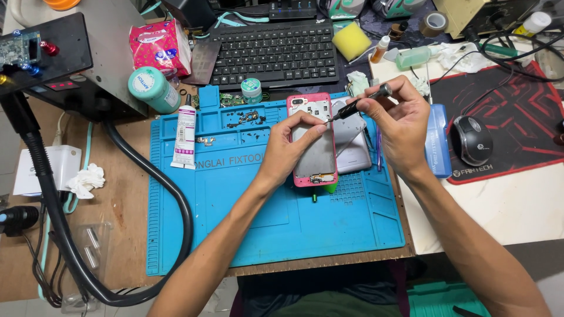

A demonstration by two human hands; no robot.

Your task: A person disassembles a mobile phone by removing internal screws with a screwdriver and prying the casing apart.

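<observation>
A pink-framed phone (314,141) with its back removed is lying flat, exposing grey inner plates, long axis running twelve to six. A slim black screwdriver (358,104) is slanting from two o'clock, its tip touching the phone's upper right edge.

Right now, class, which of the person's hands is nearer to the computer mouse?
Right. The right hand, holding a screwdriver, is just left of the mouse; the left hand is farther left, gripping the phone.
</observation>
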